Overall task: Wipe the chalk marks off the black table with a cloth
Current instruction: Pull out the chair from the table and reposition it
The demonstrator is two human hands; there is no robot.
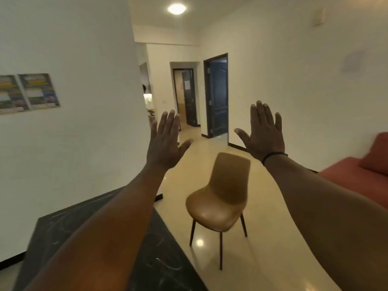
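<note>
Both arms are reaching forward, the left hand and right hand raised with fingers spread straight, holding nothing. The black bench is lying below the left arm, beside a tan chair.

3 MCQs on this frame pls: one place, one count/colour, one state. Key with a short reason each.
1. Where does the brown chair stand relative to the black table?
A. to its right, on the floor
B. on top of it
C. pushed under it

2. How many posters hang on the left wall?
A. none
B. two
C. five

3. What state is the left hand in?
A. gripping a cloth
B. pressed flat on the table
C. open, raised in the air, holding nothing

Key:
1 A: the chair's legs rest on the tiled floor, right of the table's edge.
2 B: two sheets hang side by side.
3 C: the fingers are straight and spread, as on the right hand; no cloth is in view.
</note>
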